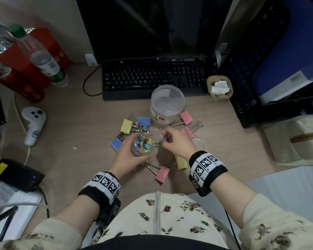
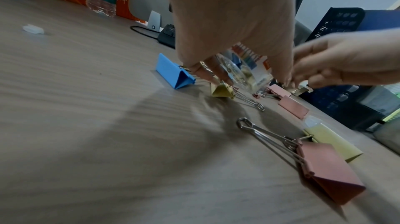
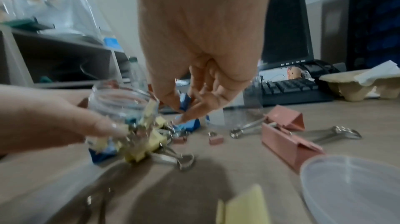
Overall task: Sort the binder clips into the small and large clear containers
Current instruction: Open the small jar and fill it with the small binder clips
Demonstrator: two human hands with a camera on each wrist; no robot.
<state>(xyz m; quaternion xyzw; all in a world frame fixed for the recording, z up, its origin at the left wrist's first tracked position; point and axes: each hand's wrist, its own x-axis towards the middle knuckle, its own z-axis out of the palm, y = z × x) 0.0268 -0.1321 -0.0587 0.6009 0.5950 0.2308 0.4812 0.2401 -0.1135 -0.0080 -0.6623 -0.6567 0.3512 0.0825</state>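
My left hand (image 1: 128, 156) grips a small clear jar (image 1: 143, 145) partly filled with small coloured binder clips, held tilted just above the desk. My right hand (image 1: 172, 141) pinches a small blue clip (image 3: 185, 102) close beside the jar's mouth (image 3: 121, 97). The large clear container (image 1: 167, 103) stands behind them with nothing in it, and its lid (image 1: 199, 144) lies flat at the right. Large clips lie scattered around: pink (image 1: 163, 174), yellow (image 1: 181, 162), blue (image 1: 116, 143), and more behind the jar (image 1: 126, 126). Small pink clips (image 3: 215, 139) rest on the desk.
A black keyboard (image 1: 152, 78) and a monitor sit at the back. At the left are a water bottle (image 1: 45, 60), red boxes and a white controller (image 1: 33, 123). A cardboard holder with tissue (image 1: 219, 87) and a dark crate (image 1: 242, 73) stand at the right.
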